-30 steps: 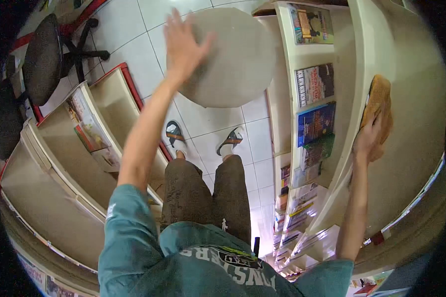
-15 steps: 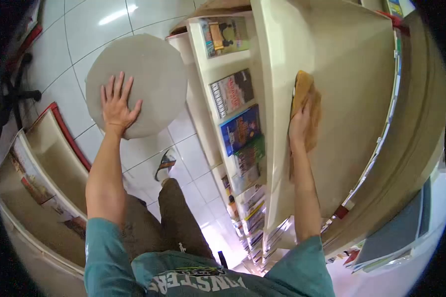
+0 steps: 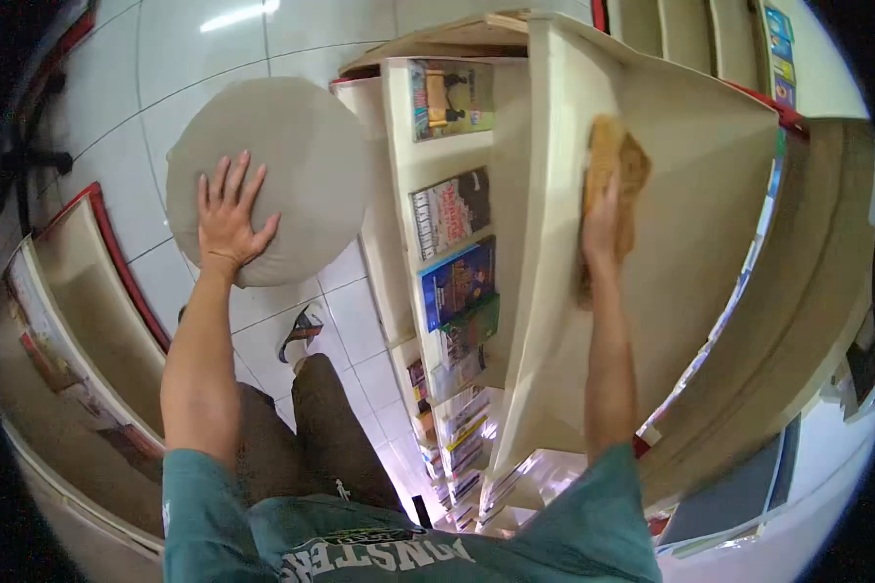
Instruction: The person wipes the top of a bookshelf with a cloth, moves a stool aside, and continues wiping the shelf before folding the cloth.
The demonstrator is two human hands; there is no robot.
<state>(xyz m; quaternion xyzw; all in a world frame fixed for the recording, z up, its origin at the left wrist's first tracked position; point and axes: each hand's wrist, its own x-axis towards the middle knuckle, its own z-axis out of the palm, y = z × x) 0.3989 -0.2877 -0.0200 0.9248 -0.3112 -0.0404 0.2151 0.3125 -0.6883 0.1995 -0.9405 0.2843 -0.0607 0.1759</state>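
My left hand (image 3: 229, 220) lies flat with fingers spread on a round grey-beige padded top (image 3: 301, 146), like a stool seat. On the right, my right hand (image 3: 601, 225) is closed on a yellow-brown cloth (image 3: 634, 167). The cloth is pressed against the cream shelf board (image 3: 700, 223), near its raised inner edge. Part of the cloth hangs loose beside my fingers, which are slightly blurred.
Left of the board, a rack holds a blue magazine (image 3: 457, 282), a dark magazine (image 3: 452, 209) and a green-covered one (image 3: 454, 99). Another red-edged shelf (image 3: 97, 277) stands at the lower left. White floor tiles (image 3: 204, 49) show around the round top.
My right hand has shifted slightly right and down with the cloth along the board. The view has tilted a little. My left hand stays on the round top.
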